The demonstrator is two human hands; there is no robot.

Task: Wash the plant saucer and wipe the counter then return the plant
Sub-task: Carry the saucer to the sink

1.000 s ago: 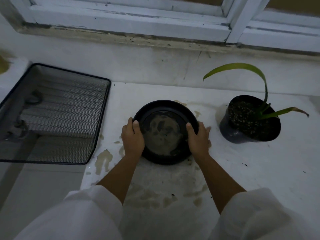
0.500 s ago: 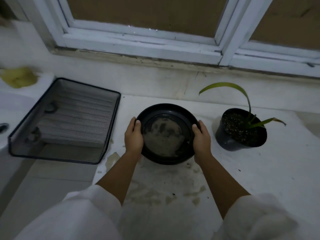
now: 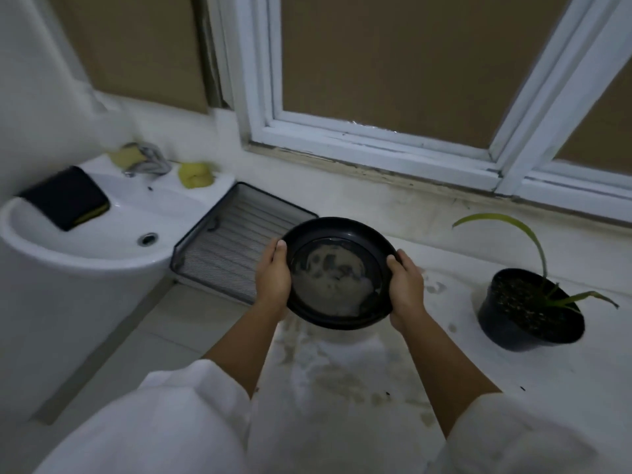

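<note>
Left hand point(image 3: 272, 280) and right hand point(image 3: 406, 289) cover saucer point(image 3: 337, 273) rim sides; its underside hidden. Faucet point(image 3: 147, 159) blurred. Window point(image 3: 427, 80) cut off at top, right edges.

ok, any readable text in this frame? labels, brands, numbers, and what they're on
None readable.
Saucer, plant pot, sink, dark sponge, mesh tray: no print or labels visible.
Tap: too blurred to tell whether it is marked.

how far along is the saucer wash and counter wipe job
Done: the potted plant stands off the saucer. In hand: left hand and right hand grip the muddy saucer. Left: washing it at the sink, wiping the stained counter, returning the plant.
</note>
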